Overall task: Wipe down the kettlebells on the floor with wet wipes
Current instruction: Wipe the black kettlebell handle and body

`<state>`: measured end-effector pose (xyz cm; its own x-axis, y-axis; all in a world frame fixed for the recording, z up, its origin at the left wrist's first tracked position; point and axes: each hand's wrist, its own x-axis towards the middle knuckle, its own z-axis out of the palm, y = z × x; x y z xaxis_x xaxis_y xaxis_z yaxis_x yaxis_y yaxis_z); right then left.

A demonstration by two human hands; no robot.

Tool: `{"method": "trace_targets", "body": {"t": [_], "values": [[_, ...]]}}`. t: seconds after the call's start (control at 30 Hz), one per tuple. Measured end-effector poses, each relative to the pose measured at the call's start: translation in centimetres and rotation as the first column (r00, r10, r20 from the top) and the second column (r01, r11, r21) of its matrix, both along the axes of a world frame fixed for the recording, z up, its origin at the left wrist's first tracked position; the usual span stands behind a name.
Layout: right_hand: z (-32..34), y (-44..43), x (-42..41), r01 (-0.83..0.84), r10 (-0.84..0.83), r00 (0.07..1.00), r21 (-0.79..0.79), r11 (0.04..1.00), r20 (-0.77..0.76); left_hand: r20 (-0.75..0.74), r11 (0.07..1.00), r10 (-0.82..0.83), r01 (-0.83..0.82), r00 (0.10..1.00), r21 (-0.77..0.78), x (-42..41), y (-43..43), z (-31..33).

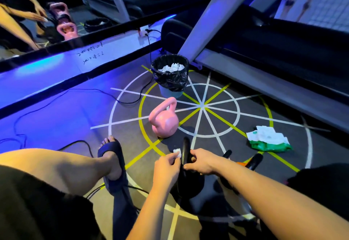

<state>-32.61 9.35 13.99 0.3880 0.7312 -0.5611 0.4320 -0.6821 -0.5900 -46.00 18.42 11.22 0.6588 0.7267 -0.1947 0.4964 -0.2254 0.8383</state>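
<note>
A round bin lined with a black plastic bag [171, 83] stands near the far edge of the floor, close to the grey treadmill frame [205, 18]. It holds a heap of crumpled white wipes [171, 68] that nearly reaches the rim. A green-and-white soft pack of wet wipes [268, 139] lies flat towards the floor's right edge, its flap side up. Whether it is open cannot be told.

The black cast kettlebell [188, 181] sits on the floor near its near edge, between the hands. The left hand [166, 166] pinches a small folded white wet wipe [177, 153] against the left side of the upright handle. The right hand [200, 161] has its thumb and fingers curled round the same handle from the other side.

A pink glossy kettlebell [164, 120] stands further out, between the bin and the black one.

The black bell's body is dark against its own shadow, so its outline is hard to trace. A second dark kettlebell [254, 162] with an orange patch is mostly hidden behind the right forearm. The mirror [105, 13] along the far-left edge is cut off by the frame.
</note>
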Motion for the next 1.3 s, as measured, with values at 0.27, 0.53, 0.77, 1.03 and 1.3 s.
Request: {"method": "trace_targets", "body": {"t": [0.27, 0.53, 0.77, 1.03, 1.3], "values": [[-0.6, -0.7, 0.8, 0.01, -0.01, 1.0, 0.009, 1.0, -0.019, -0.122, 0.979, -0.144, 0.16, 0.982, 0.131, 0.1, 0.8, 1.7], [-1.1, -0.5, 0.6, 0.065, -0.065, 0.993, 0.003, 0.998, -0.094, -0.375, 0.927, -0.354, 0.374, 0.857, -0.02, -1.5, 1.5, 0.8], [-1.3, -0.4, 0.7, 0.057, -0.057, 0.998, 0.001, 0.998, -0.041, -0.048, 0.966, -0.128, 0.114, 0.991, -0.233, -1.2, 1.4, 2.6], [-1.8, 0.0, 0.9, 0.049, -0.049, 0.999, -0.027, 0.998, 0.002, -0.565, 0.888, -0.404, 0.457, 0.719, -0.054, -1.6, 0.8, 1.3], [-1.7, 0.1, 1.0, 0.049, -0.048, 0.998, -0.03, 0.998, 0.034, -0.32, 0.933, -0.263, 0.156, 0.91, -0.323, -1.9, 2.9, 1.1]]}}
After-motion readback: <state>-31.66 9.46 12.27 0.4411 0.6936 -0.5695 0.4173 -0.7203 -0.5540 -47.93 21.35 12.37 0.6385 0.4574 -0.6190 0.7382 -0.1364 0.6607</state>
